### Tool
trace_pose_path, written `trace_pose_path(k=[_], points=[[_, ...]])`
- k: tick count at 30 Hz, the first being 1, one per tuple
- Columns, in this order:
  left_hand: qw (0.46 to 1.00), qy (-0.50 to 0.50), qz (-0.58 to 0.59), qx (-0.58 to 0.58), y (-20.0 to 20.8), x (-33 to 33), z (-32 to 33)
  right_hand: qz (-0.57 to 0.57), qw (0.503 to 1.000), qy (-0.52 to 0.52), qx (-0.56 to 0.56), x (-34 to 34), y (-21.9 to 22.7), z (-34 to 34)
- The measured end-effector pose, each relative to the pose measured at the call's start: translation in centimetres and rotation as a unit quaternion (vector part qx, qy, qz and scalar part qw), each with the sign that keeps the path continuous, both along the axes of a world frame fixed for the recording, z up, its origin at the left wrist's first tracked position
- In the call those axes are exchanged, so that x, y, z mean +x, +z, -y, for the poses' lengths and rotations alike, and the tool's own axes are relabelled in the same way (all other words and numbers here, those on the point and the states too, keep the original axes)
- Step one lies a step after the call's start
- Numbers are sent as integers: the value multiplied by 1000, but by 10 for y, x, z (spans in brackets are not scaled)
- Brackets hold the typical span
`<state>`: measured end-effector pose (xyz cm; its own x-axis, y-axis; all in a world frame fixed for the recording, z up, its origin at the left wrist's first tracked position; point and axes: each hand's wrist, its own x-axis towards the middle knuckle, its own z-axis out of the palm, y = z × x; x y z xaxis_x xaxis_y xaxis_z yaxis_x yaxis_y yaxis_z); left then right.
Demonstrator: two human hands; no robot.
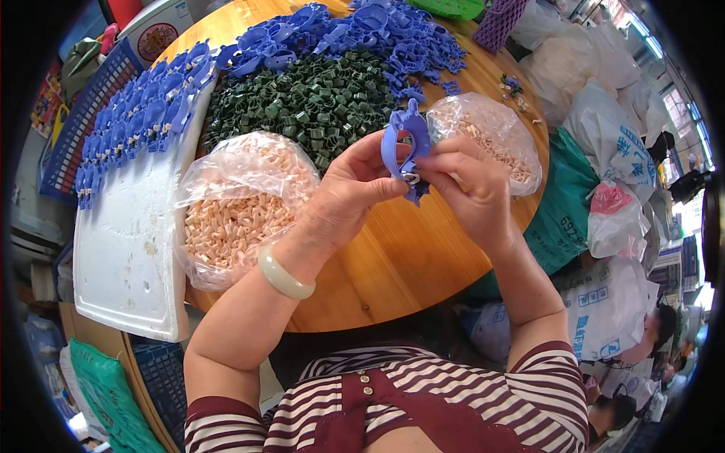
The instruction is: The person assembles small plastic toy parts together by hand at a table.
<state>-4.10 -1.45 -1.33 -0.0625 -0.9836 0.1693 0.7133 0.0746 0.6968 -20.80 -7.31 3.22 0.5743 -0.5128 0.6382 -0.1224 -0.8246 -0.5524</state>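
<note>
Over the near part of the round wooden table, my left hand (355,181) grips a blue plastic part (391,143) with a large round opening, its thumb against the lower end. My right hand (477,189) pinches the same part at its lower right side, fingertips closed. A small whitish piece (411,178) shows on the part between the two hands; whether my right fingers hold another tiny piece is hidden. Beyond my hands lie a pile of dark green plastic pieces (302,102) and a heap of similar blue parts (340,34).
Clear bags of small cream-coloured pieces (238,226) sit left and right of my hands. On the left, a white foam board (128,257) bears rows of blue parts with small pieces fitted. A blue basket (87,124) stands behind it. Stuffed plastic bags (604,136) crowd the right side.
</note>
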Motion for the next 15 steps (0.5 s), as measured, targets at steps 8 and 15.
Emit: trace_pose_path(k=[8, 15], points=[[1000, -4, -6, -6, 2, -1, -1, 68, 992, 15, 108, -5, -6, -1], [1000, 0, 2, -9, 2, -1, -1, 32, 999, -3, 25, -7, -1, -4]])
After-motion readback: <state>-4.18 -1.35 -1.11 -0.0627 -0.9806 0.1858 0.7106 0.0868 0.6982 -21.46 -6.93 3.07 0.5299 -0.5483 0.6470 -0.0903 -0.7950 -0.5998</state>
